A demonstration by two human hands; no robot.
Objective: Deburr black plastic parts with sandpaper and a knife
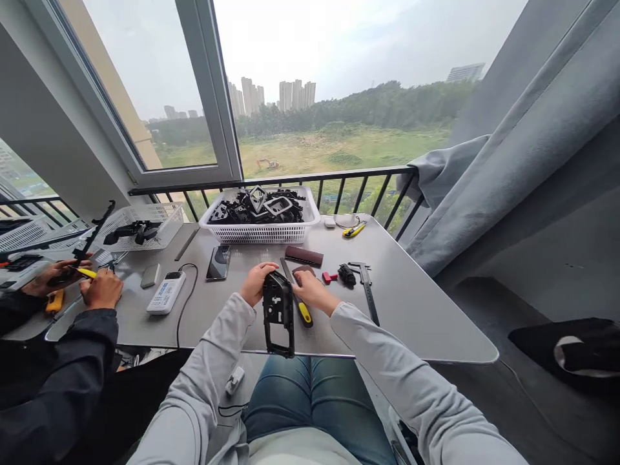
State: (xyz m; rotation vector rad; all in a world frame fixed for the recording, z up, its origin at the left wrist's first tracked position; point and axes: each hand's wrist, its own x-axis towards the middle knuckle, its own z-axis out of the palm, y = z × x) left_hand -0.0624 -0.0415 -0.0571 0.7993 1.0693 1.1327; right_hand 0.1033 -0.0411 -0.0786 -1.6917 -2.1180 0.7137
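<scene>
The left grip (259,284) grasps the black frame (277,307) at its top, over the surface's (421,316) near edge. The right grip (317,292) is just beside it; whether it touches the frame or holds anything, one cannot tell. The step seems to be handling this part; a next move calls for steady left fingers, clear of the tool (305,314) near the right grip. Beyond both stands a basket (264,234).

Left arm (208,361): grey-sleeved, reaching forward and inward. Left grip (258,284): bare hand, fingers curled closed. Right arm (392,361): grey-sleeved, slanting forward and leftward. Right grip (316,292): bare hand, fingers partly bent, near the left.
</scene>
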